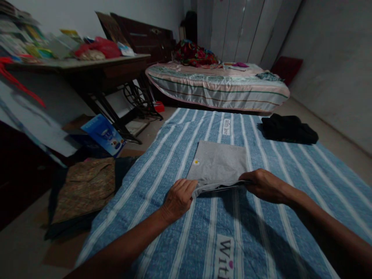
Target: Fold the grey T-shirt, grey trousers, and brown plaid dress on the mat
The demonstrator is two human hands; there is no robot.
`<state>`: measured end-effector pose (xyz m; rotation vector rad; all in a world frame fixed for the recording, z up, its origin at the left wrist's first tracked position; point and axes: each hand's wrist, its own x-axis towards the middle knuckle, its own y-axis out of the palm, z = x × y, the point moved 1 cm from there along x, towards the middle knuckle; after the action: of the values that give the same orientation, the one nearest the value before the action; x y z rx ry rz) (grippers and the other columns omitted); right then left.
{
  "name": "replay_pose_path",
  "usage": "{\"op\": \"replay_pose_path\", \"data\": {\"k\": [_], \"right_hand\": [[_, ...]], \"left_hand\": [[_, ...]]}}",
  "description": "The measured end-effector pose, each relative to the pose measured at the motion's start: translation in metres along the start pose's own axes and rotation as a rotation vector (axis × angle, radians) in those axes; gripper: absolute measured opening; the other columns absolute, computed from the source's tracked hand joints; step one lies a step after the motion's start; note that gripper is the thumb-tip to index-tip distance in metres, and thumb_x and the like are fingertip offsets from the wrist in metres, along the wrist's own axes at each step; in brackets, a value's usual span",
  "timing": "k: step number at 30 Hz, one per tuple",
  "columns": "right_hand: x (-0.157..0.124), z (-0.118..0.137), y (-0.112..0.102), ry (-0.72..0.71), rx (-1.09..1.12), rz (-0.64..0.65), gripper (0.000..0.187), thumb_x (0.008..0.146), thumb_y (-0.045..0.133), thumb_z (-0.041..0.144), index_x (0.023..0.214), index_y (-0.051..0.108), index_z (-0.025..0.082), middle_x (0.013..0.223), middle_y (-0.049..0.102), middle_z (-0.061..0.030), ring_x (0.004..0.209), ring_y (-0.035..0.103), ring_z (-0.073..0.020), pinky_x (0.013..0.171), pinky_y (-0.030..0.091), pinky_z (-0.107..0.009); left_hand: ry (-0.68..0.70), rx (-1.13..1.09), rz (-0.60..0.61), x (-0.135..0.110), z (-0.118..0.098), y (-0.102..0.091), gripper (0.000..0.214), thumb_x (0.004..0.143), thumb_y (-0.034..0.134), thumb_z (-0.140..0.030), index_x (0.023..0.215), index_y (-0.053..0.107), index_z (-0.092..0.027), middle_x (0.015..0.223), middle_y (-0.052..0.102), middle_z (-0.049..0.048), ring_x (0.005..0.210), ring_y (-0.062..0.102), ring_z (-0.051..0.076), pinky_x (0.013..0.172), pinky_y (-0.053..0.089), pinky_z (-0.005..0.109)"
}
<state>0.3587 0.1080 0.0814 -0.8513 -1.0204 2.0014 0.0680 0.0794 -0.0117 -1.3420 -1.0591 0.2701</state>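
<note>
A folded grey garment [219, 161] with a small daisy design near its left side lies on the blue and white striped bedspread [162, 170]. My left hand [180, 195] is closed on its near left corner. The near right corner is pinched in my right hand [258, 185], thumb and fingers together. Between my hands the near edge is lifted slightly off the bedspread, and its layers show there. What kind of garment it is cannot be made out.
A folded black garment [287, 128] lies at the right of the bedspread. Folded clothes [87, 186] are stacked low on the left, beside a blue box [104, 133]. A cluttered table [99, 64] stands at the left, and another bed [217, 83] at the back.
</note>
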Motion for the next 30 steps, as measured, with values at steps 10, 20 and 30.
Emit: {"op": "replay_pose_path", "data": {"k": [10, 20, 30], "right_hand": [[-0.029, 0.009, -0.076, -0.008, 0.359, -0.195, 0.027, 0.079, 0.057, 0.04, 0.086, 0.073, 0.019, 0.073, 0.069, -0.0033, 0.063, 0.063, -0.0186, 0.056, 0.048, -0.028], [-0.026, -0.008, -0.144, 0.171, 0.729, -0.293, 0.033, 0.081, 0.059, 0.037, 0.091, 0.073, 0.008, 0.086, 0.074, -0.0044, 0.072, 0.067, -0.0162, 0.069, 0.049, -0.034], [0.079, -0.105, -0.029, 0.231, 0.816, 0.147, 0.024, 0.056, 0.065, 0.02, 0.078, 0.074, 0.012, 0.073, 0.073, -0.0047, 0.069, 0.067, -0.019, 0.066, 0.053, -0.027]], "left_hand": [[0.022, -0.091, -0.147, 0.091, 0.006, -0.118, 0.022, 0.087, 0.045, -0.019, 0.094, 0.066, -0.017, 0.085, 0.071, 0.0048, 0.078, 0.066, 0.017, 0.075, 0.052, 0.028], [-0.053, -0.288, 0.344, 0.201, 0.016, -0.186, 0.028, 0.079, 0.048, -0.033, 0.08, 0.066, -0.012, 0.068, 0.055, -0.004, 0.061, 0.058, 0.01, 0.058, 0.042, 0.02], [-0.298, -0.426, 0.838, 0.199, 0.088, 0.001, 0.012, 0.052, 0.052, -0.021, 0.062, 0.058, -0.017, 0.055, 0.048, -0.0063, 0.06, 0.048, 0.013, 0.054, 0.032, 0.022]]}}
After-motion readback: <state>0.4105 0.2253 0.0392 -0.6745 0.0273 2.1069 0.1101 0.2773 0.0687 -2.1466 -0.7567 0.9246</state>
